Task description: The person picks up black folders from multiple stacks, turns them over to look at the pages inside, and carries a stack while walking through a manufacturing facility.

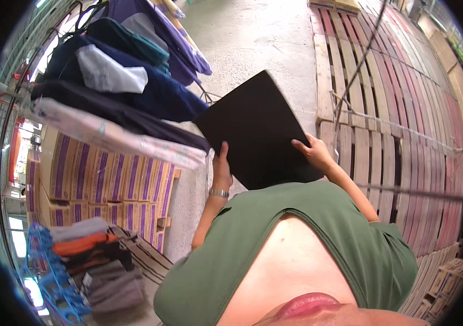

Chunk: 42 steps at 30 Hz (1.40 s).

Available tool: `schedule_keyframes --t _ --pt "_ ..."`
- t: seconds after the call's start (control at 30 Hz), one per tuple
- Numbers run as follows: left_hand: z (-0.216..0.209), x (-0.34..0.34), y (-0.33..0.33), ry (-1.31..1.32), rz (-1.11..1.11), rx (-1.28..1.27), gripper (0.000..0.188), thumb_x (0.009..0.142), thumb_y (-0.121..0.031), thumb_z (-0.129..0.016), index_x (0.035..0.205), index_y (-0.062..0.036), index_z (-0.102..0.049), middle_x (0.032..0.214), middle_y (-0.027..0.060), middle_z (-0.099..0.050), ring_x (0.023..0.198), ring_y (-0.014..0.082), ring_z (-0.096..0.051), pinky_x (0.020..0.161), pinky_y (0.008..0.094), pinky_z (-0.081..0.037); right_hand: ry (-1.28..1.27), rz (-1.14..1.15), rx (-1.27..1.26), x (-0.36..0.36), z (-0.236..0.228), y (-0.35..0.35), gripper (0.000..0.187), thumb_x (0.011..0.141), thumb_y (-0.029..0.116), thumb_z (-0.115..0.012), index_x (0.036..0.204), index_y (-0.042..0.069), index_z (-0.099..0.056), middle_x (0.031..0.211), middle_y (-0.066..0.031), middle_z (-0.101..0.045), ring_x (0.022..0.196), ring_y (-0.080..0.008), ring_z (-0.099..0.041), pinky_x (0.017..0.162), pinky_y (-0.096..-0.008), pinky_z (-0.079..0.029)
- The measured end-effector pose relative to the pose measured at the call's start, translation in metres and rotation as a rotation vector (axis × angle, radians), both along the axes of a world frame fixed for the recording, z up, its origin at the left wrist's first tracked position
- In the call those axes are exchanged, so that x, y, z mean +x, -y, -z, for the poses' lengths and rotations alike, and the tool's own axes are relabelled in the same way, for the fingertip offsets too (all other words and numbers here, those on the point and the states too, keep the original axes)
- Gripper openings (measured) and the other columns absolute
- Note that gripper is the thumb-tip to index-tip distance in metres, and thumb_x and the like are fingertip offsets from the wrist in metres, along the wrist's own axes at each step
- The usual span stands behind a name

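Note:
A flat, black rectangular board [256, 130] is held out in front of my body, tilted, with its plain face turned up. My left hand [222, 173] grips its left edge, thumb on the face and the other fingers hidden behind. On the opposite edge, my right hand [317, 154] holds it the same way, with the thumb on top. The board's far left corner overlaps the ends of dark clothes [171, 103] hanging beside it. Whether they touch, I cannot tell.
Garments hang on a rail at the left, among them a pale patterned one [117, 133]. Below stand stacked cartons [95, 174], folded clothes [112, 285] and blue hangers [49, 277]. Wooden pallets [383, 103] fill the right side, crossed by a cord [405, 126]. Concrete floor [264, 38] lies between.

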<state>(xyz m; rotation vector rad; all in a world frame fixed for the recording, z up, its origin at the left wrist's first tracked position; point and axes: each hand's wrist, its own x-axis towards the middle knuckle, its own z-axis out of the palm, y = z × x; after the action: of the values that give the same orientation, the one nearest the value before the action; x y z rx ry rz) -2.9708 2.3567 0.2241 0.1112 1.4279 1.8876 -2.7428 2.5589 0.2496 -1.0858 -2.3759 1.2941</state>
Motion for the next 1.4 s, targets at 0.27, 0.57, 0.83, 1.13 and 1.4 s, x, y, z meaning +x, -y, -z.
schedule_keyframes --t 0.27,0.57,0.83,1.13,1.4 --pt "0.003 -0.143 -0.236 -0.212 0.211 -0.062 0.062 0.087 -0.044 -0.065 0.125 0.0039 -0.051 0.121 0.0106 -0.058 0.11 0.0176 -0.054 0.094 0.0305 -0.043 -0.155 0.199 -0.223 -0.103 0.03 -0.171 0.059 0.089 0.051 -0.057 0.117 0.0 -0.059 0.105 -0.0187 -0.066 0.1 -0.0258 -0.063 0.086 -0.0354 -0.047" --pt "0.0 -0.314 -0.461 -0.052 -0.001 -0.017 0.061 0.086 -0.043 -0.066 0.123 0.0037 -0.05 0.118 0.0106 -0.058 0.104 0.0185 -0.058 0.09 0.0308 -0.048 0.003 -0.01 -0.166 -0.323 0.025 -0.459 0.06 0.088 0.054 -0.056 0.112 0.0 -0.06 0.098 -0.0231 -0.067 0.095 -0.0359 -0.064 0.083 -0.0403 -0.048" --pt "0.029 -0.484 -0.564 0.061 -0.324 -0.096 0.076 0.086 -0.047 -0.065 0.128 0.011 -0.04 0.121 0.018 -0.054 0.109 0.0228 -0.057 0.091 0.032 -0.049 0.157 -0.363 -0.105 -0.558 0.025 -0.629 0.078 0.083 0.063 -0.056 0.118 -0.007 -0.054 0.108 -0.0315 -0.061 0.107 -0.0424 -0.058 0.091 -0.0454 -0.045" --pt "0.003 -0.75 -0.747 -0.053 -0.355 -0.108 0.071 0.087 -0.045 -0.064 0.128 0.0093 -0.043 0.122 0.0151 -0.055 0.11 0.0214 -0.056 0.093 0.0323 -0.047 -0.023 -0.311 -0.092 -0.826 0.039 -0.803 0.072 0.085 0.059 -0.056 0.117 -0.006 -0.056 0.099 -0.029 -0.064 0.1 -0.0417 -0.06 0.085 -0.0451 -0.047" --pt "0.018 -0.936 -0.859 -0.189 -0.326 -0.161 0.073 0.086 -0.045 -0.065 0.133 0.0063 -0.042 0.131 0.0145 -0.051 0.117 0.022 -0.052 0.099 0.0327 -0.041 -0.039 -0.368 -0.145 -1.016 0.07 -0.92 0.055 0.088 0.051 -0.057 0.113 0.002 -0.06 0.102 -0.0241 -0.065 0.102 -0.0402 -0.06 0.085 -0.0447 -0.047"
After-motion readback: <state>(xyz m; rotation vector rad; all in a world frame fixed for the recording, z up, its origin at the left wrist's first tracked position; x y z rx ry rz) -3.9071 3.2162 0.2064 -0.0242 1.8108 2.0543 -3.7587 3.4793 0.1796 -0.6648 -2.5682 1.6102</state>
